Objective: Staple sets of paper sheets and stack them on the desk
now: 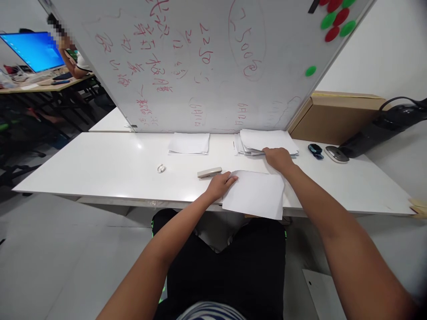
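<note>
Between the thumb and fingers of my left hand point(220, 186) is the upper left corner of a white paper sheet point(255, 193), whose lower edge hangs past the desk's front edge. Whether it is one sheet or more I cannot tell. At the front of a thick, uneven stack of paper point(267, 140), my right hand point(278, 159) has its fingers closed on the stack's edge. Just behind my left hand lies a light grey stapler point(209, 172). Further left, a smaller pile of paper point(189, 143) rests near the whiteboard.
A whiteboard point(213, 89) with red writing and magnets stands along the back of the white desk point(100, 164). A coiled white cable point(161, 168) lies left. On the right are a watch point(315, 151), a mouse point(336, 154), a cardboard box point(333, 118) and a black bottle point(376, 129). Another person sits far left.
</note>
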Demonstrator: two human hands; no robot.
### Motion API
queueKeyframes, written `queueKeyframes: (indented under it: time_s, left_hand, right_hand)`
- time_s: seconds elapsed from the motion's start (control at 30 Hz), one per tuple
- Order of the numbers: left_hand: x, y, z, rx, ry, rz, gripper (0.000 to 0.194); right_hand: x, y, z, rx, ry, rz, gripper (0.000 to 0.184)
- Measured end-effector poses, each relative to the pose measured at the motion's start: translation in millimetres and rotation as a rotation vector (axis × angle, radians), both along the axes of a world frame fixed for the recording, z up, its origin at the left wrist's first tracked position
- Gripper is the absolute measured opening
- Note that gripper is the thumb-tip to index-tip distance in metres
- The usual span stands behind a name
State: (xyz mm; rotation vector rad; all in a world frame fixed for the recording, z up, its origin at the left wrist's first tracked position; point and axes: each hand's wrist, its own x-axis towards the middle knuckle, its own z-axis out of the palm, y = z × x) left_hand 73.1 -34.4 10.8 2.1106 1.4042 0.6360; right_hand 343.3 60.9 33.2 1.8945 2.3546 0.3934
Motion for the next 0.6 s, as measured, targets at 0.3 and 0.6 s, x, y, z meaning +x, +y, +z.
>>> queueKeyframes:
  time_s: [0.3, 0.6]
  left_hand:
    - [-0.5, 0.2, -1.8, 0.007, -0.021, -0.002, 0.039]
    - [0.1, 1.6, -5.6, 0.035, -0.027, 0.0, 0.039]
  right_hand:
    - [1.5, 0.7, 13.2, 0.013, 0.146, -0.039, 0.03]
    - [8.9, 5.3, 11.2, -0.041, 0.282, -0.02, 0.03]
